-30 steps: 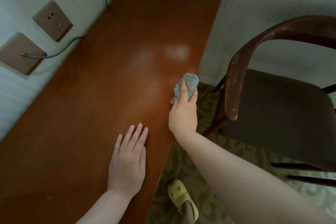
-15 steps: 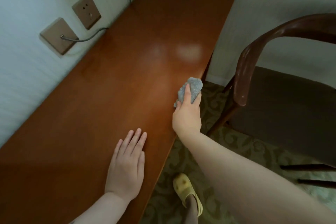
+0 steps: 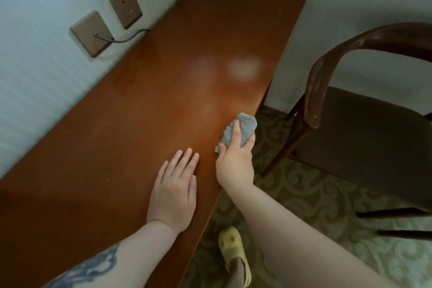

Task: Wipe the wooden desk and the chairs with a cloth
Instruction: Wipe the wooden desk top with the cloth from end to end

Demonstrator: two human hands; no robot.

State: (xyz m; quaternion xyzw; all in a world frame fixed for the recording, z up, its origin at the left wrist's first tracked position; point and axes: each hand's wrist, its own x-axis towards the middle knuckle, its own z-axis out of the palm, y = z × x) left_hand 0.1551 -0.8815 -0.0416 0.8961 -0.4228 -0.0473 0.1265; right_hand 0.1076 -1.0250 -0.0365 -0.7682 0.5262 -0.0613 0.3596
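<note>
The desk [image 3: 145, 124] is the step in hand. At centre right of the frame the right hand [image 3: 235, 166] grips a bunched grey cloth [image 3: 243, 132], fingers curled round it, at the desk's right edge. The left hand [image 3: 174, 190] rests flat, fingers straight and together, lower centre. Next, I judge, the cloth must sweep the desktop; the chair [image 3: 364, 124], right, waits.

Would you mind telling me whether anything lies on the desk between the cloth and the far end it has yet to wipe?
Nothing visible does. The right hand holds the grey cloth at the desk's near edge, and the wood beyond shows only light reflections. The grey cable runs along the wall side.
</note>
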